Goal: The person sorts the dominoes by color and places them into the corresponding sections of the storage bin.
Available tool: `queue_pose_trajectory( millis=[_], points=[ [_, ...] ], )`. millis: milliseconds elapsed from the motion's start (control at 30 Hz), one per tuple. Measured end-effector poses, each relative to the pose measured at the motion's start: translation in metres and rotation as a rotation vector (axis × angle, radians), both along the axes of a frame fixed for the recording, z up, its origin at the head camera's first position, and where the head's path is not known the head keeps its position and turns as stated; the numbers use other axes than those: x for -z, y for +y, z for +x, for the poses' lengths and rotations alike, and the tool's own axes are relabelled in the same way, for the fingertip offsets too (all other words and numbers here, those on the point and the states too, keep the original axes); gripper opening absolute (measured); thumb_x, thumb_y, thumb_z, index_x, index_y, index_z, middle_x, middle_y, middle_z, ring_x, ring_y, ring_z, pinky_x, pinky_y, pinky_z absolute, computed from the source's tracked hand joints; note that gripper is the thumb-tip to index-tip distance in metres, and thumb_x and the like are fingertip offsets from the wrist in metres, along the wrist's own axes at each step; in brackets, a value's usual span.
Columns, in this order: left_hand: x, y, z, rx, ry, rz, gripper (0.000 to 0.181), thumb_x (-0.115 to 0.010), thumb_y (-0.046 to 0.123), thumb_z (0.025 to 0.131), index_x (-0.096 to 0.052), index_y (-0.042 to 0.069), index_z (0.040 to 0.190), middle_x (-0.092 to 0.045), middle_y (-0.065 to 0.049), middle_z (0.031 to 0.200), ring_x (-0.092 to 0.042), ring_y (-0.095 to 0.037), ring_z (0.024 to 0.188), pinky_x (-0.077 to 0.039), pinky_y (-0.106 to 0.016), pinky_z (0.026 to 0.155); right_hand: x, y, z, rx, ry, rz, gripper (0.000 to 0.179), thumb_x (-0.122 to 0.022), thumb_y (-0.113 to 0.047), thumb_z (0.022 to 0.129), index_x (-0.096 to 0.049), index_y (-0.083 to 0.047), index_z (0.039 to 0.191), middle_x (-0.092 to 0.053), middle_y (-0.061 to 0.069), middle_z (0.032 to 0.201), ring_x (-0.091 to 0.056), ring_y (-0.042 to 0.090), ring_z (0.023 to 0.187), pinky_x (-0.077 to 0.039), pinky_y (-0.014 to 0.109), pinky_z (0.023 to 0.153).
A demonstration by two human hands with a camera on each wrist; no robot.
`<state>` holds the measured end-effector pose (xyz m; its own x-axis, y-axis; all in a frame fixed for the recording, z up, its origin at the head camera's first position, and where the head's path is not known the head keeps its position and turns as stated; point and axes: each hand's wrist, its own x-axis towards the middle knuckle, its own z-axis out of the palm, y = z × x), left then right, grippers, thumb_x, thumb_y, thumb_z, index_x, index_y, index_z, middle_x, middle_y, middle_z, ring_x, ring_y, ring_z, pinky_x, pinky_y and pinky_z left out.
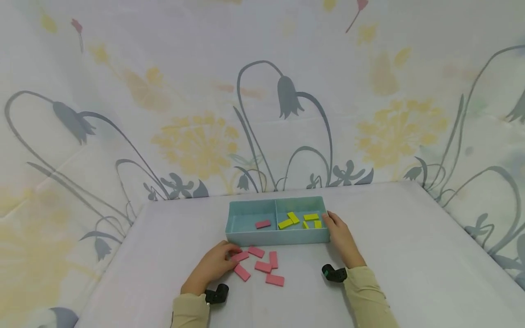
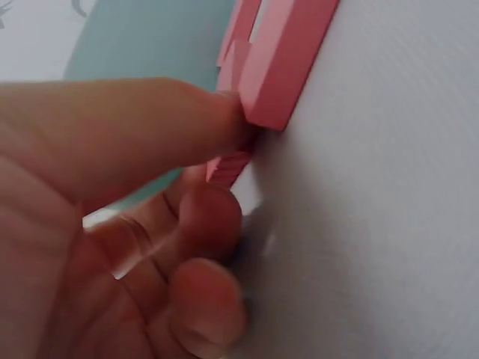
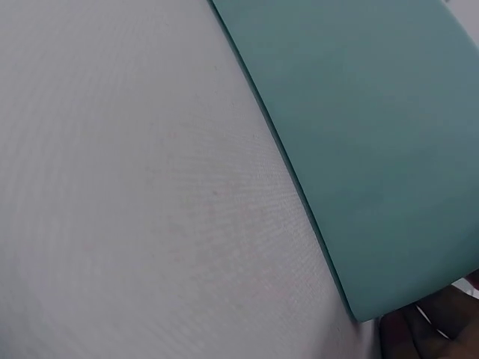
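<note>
My left hand [image 1: 212,264] is at the left edge of a loose group of pink rectangular blocks. Its thumb and fingertips pinch one pink block [image 1: 241,256] on the table; in the left wrist view part of this block [image 2: 227,167] shows between thumb and finger. Several other pink blocks [image 1: 275,279] lie close by. Behind them stands a light blue two-compartment box [image 1: 279,237]. My right hand [image 1: 341,237] grips the box's right end, and in the right wrist view its fingers [image 3: 400,333] appear at the corner, mostly hidden.
One pink block [image 1: 263,224] lies in the box's left compartment, and several yellow blocks [image 1: 311,217] lie in the right one. A divider [image 1: 276,215] separates them. White cloth covers the table [image 1: 172,237], and a flower-printed cloth [image 1: 197,82] hangs behind it.
</note>
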<state>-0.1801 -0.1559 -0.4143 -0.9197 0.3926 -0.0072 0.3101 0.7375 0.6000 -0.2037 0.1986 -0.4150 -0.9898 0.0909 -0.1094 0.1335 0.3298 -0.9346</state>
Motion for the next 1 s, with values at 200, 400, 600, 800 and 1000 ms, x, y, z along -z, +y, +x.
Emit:
queue_pose_trajectory(
  millis=[200, 400, 600, 800, 1000],
  points=[
    [-0.008, 0.002, 0.002, -0.047, -0.024, -0.006, 0.014, -0.063, 0.011, 0.080, -0.058, 0.014, 0.094, -0.049, 0.002, 0.086, -0.045, -0.013, 0.072, -0.040, -0.028, 0.061, -0.003, 0.000, -0.002, -0.018, 0.003, -0.014, 0.064, -0.035, -0.047, 0.093, -0.024, -0.006, 0.140, -0.023, 0.015, 0.144, -0.017, 0.030, 0.132, -0.018, 0.046, 0.105],
    [-0.012, 0.002, 0.005, -0.056, -0.071, 0.007, 0.015, -0.063, 0.010, 0.081, -0.053, 0.015, 0.092, -0.049, 0.002, 0.078, -0.045, -0.014, 0.070, -0.039, -0.028, 0.058, -0.002, -0.004, -0.003, -0.016, -0.007, -0.023, 0.062, -0.037, -0.045, 0.093, -0.025, -0.006, 0.140, -0.024, 0.015, 0.143, -0.019, 0.029, 0.131, -0.019, 0.046, 0.104],
    [-0.013, 0.002, 0.006, -0.055, -0.080, 0.027, 0.016, -0.065, 0.025, 0.081, -0.059, 0.014, 0.091, -0.054, 0.004, 0.079, -0.047, -0.013, 0.071, -0.040, -0.028, 0.060, 0.000, -0.002, 0.001, -0.012, -0.021, -0.027, 0.061, -0.037, -0.044, 0.093, -0.023, -0.007, 0.140, -0.023, 0.014, 0.144, -0.019, 0.029, 0.132, -0.020, 0.047, 0.104],
    [-0.012, -0.002, 0.007, -0.038, -0.190, 0.177, 0.020, -0.059, 0.031, 0.086, -0.057, 0.012, 0.095, -0.056, 0.000, 0.079, -0.051, -0.015, 0.069, -0.045, -0.028, 0.056, -0.003, 0.001, 0.001, -0.032, 0.000, 0.000, 0.060, -0.036, -0.043, 0.094, -0.023, -0.006, 0.140, -0.024, 0.014, 0.143, -0.019, 0.029, 0.131, -0.020, 0.046, 0.104],
    [-0.014, -0.006, 0.006, -0.011, -0.211, 0.261, 0.019, -0.054, 0.028, 0.089, -0.057, 0.013, 0.099, -0.058, -0.002, 0.077, -0.054, -0.018, 0.067, -0.046, -0.030, 0.056, -0.001, 0.001, 0.003, -0.029, -0.006, 0.006, 0.061, -0.036, -0.043, 0.094, -0.023, -0.007, 0.141, -0.023, 0.014, 0.144, -0.019, 0.029, 0.131, -0.020, 0.048, 0.104]
  ],
)
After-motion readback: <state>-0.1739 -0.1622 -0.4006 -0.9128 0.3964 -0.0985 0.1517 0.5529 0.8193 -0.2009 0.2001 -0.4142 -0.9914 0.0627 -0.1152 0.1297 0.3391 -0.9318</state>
